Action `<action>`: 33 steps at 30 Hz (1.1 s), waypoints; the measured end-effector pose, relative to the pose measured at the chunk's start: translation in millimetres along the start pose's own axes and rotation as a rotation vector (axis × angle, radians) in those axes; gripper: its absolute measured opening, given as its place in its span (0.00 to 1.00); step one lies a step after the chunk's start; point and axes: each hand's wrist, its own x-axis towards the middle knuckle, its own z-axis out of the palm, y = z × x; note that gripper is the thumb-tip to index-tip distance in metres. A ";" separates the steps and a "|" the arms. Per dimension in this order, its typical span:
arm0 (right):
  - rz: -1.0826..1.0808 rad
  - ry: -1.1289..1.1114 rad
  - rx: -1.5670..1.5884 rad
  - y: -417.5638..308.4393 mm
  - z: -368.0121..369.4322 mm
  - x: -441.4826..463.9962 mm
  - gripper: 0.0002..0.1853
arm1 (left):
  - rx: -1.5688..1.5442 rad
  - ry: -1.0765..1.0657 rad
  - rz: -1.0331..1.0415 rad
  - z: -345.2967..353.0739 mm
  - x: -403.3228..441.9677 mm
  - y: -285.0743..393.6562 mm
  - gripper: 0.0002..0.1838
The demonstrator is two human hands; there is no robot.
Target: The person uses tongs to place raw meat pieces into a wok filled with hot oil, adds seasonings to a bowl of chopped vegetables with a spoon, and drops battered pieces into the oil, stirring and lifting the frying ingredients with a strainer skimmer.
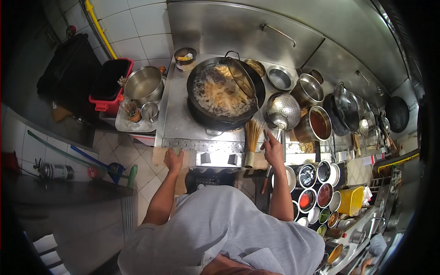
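My right hand point(273, 149) is closed around the long thin handle of a wire skimmer point(241, 78). The skimmer's round mesh lies tilted over the right side of a large black wok point(197, 112), where food pieces point(222, 94) bubble in oil. My left hand point(173, 160) is curled at the stove's front edge, left of the wok, with a small greenish thing at its fingers that I cannot make out. A bamboo brush point(252, 137) stands just left of my right hand, and a perforated ladle point(283, 110) rests behind it.
A steel pot point(143, 85) and a bottle point(130, 110) stand at left, near a red bin point(109, 85). Right of the wok are a pot of reddish sauce point(320, 123) and another steel pot point(308, 89). Seasoning containers point(307, 200) and a yellow container point(352, 200) are at lower right.
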 end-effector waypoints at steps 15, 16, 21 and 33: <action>-0.032 0.042 -0.163 8.4 -2.3 3.8 0.24 | 0.011 0.002 -0.009 0.6 -0.9 -0.5 0.34; -0.023 0.034 -0.151 5.2 -4.0 2.0 0.24 | 0.011 0.001 -0.009 -0.9 -1.1 0.2 0.34; -0.013 0.016 -0.077 5.8 -12.1 -2.8 0.24 | -0.012 -0.016 -0.007 0.3 0.6 -0.9 0.34; 0.061 -0.053 0.005 24.1 -14.9 12.4 0.23 | -0.007 -0.032 -0.019 1.2 0.8 -2.1 0.35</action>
